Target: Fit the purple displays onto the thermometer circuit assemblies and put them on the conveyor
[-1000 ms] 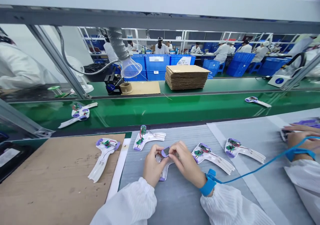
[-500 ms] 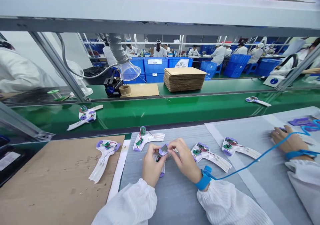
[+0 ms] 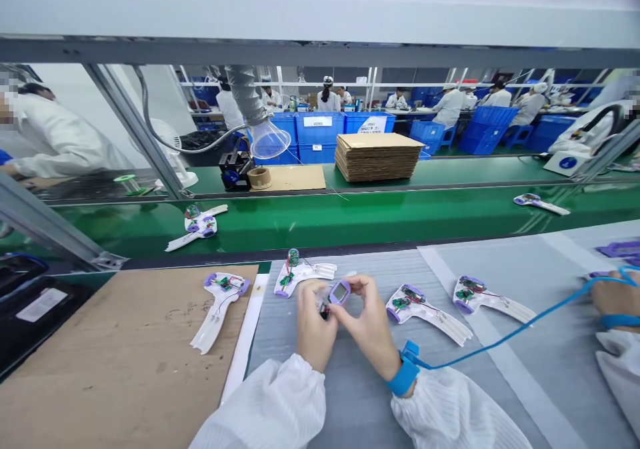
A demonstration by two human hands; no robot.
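- Purple-framed screen (image 3: 341, 292): held above grey-covered counter (image 3: 350, 402).
- White casings (image 3: 435, 317): two lie right of the hands, one just behind.
- Right hand (image 3: 371, 326): fingers gripping screen rim.
- Left hand (image 3: 315, 326): fingers curled around wired part (image 3: 325, 312), mostly hidden.

Green belt (image 3: 350, 219) — plain; wrist strap (image 3: 403, 377) — blue; cardboard sheet (image 3: 150, 342) — brown.
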